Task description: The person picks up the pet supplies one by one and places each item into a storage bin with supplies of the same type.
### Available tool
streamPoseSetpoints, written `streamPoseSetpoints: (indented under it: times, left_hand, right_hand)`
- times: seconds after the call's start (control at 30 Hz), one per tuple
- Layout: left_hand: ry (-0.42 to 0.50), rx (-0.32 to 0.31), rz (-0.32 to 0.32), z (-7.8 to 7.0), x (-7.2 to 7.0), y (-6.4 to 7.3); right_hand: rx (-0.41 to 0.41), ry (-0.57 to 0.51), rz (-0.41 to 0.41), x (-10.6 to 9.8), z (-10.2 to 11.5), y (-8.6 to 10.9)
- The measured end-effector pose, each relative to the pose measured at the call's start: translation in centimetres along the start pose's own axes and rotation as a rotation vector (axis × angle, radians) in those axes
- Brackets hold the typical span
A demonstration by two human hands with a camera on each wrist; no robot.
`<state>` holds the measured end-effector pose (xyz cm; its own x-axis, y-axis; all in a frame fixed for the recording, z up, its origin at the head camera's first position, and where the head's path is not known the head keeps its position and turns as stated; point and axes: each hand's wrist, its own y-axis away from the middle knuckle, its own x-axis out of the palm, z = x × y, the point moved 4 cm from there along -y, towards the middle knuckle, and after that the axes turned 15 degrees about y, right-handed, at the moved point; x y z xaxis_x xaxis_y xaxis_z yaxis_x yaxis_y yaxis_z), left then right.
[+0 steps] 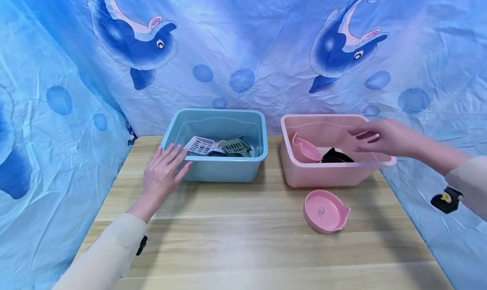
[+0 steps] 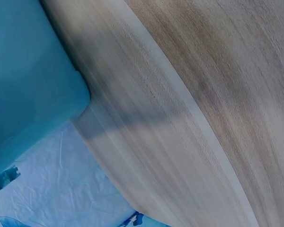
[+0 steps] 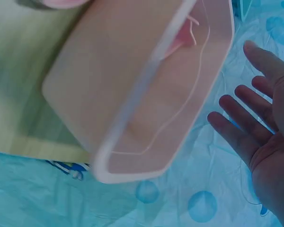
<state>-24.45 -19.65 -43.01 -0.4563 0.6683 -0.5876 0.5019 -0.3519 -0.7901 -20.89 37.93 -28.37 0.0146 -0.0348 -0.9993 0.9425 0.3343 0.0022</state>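
Note:
My left hand (image 1: 161, 171) is at the front left corner of a blue plastic bin (image 1: 220, 171), its fingers straight and spread with nothing in them; whether they touch the rim I cannot tell. Inside that bin lie a lavender slotted litter scoop (image 1: 199, 145) and a grey-green one (image 1: 235, 146), with darker pieces partly hidden beneath. Over the right side of a pink bin (image 1: 323, 176) hovers my right hand (image 1: 386, 138), holding nothing; its relaxed fingers also show in the right wrist view. A pink cat-eared bowl (image 1: 306, 149) and a black cat-eared piece (image 1: 336, 156) lie in the pink bin.
Another pink cat-eared bowl (image 1: 323, 205) with a fishbone print stands on the wooden table (image 1: 228, 239), in front of the pink bin. A blue dolphin-print cloth (image 1: 251, 40) hangs behind and along both sides. The bins stand side by side with a gap between them.

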Motion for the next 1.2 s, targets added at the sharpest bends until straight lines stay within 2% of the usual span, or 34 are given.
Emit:
streamPoseSetpoints:
  times: [0.23,0.4,0.47,0.6,0.77,0.93,1.03,1.2]
  left_hand:
    - [-0.016,-0.005,0.005,0.0,-0.3,-0.1]
    - [-0.018,-0.003,-0.008,0.2,-0.7,-0.1]
    - [-0.016,-0.004,-0.01,0.3,-0.7,-0.1]
    - [-0.017,-0.006,-0.001,0.4,-0.8,-0.1]
    - [-0.022,-0.013,0.012,0.4,-0.6,-0.1]
    - [-0.021,0.0,0.007,0.3,-0.4,-0.1]
    - [-0.022,0.004,0.008,0.2,-0.2,-0.1]
    - [-0.029,-0.007,0.03,0.0,0.0,-0.2]
  right_hand:
    - [0.008,-0.159,-0.023,2.5,1.2,3.5]
    - [-0.031,-0.288,-0.018,5.2,1.9,4.9]
    - [-0.07,-0.342,-0.027,6.5,2.1,5.2]
    - [-0.1,-0.407,0.028,9.4,1.9,5.7]
    - [-0.026,-0.503,0.176,12.5,1.2,5.7]
    - [0.085,-0.61,0.268,15.3,0.1,5.3]
    - [0.139,-0.648,0.287,16.7,-0.7,5.2]
    - [0.182,-0.711,0.296,18.9,-2.0,5.1]
